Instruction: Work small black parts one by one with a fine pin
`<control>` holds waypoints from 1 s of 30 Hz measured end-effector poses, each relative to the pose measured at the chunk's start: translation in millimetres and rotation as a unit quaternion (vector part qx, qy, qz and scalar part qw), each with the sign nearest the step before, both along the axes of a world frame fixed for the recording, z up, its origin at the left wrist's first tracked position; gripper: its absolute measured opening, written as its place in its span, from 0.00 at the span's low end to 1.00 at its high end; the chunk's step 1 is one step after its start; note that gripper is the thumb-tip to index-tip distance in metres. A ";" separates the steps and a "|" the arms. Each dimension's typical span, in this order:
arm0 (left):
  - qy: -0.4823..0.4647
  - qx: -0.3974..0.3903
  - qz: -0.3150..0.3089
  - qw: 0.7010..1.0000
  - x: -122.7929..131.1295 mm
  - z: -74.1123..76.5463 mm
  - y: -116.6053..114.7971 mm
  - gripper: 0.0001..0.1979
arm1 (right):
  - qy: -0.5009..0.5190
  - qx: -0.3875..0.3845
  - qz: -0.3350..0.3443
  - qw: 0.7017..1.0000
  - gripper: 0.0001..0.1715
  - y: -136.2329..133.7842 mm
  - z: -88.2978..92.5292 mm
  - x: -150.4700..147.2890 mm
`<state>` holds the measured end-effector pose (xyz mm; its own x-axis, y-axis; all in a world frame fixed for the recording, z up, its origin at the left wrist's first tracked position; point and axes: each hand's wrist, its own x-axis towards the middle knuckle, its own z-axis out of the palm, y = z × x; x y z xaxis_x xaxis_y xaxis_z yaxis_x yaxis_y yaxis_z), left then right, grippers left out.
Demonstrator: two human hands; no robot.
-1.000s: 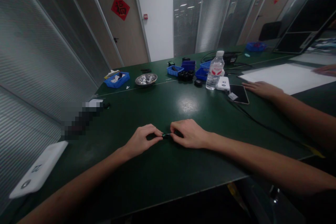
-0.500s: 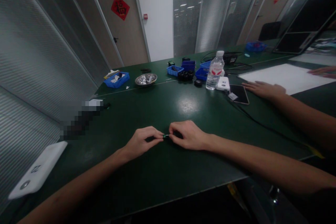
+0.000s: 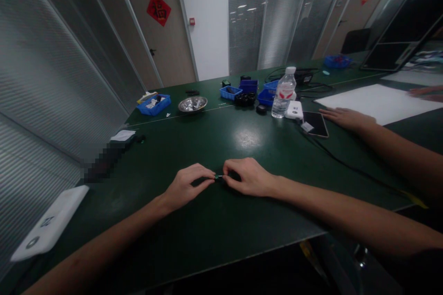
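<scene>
Over the front middle of the green table (image 3: 194,235), my two hands meet fingertip to fingertip. My left hand (image 3: 188,185) pinches a tiny green piece (image 3: 216,177) between thumb and forefinger. From that piece a thin, pale, pin-like part (image 3: 220,176) runs across to my right hand (image 3: 247,176), whose thumb and forefinger are pinched on its other end. Both things are too small for me to tell their exact kind. The fingertips hide where each is gripped.
A water bottle (image 3: 284,93), a white power bank (image 3: 294,109) and a phone (image 3: 315,124) stand right of centre. Farther back are a metal bowl (image 3: 193,105) and blue bins (image 3: 154,105). Another person's hand (image 3: 346,117) rests near white paper (image 3: 384,101). A white device (image 3: 50,223) lies left.
Both hands keep their pinch in nearly the same spot, with only a very slight shift upward in view. The other person's far hand has moved a little to the right.
</scene>
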<state>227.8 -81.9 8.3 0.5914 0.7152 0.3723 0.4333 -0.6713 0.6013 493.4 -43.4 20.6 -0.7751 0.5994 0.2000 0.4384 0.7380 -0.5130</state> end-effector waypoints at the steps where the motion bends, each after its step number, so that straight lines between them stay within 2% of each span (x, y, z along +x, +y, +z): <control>1: 0.001 0.003 0.006 1.000 0.1 -0.3 0.0 0.11 | 0.000 0.002 -0.003 1.000 0.08 0.0 -0.2 -0.1; 7: -0.002 0.017 0.035 0.999 1.1 -0.4 0.3 0.10 | -0.005 0.006 -0.016 1.000 0.07 1.6 -2.0 -0.5; 30: -0.008 0.003 0.042 0.999 -0.7 2.7 0.4 0.10 | 0.011 0.006 -0.003 1.000 0.08 1.0 -1.9 0.9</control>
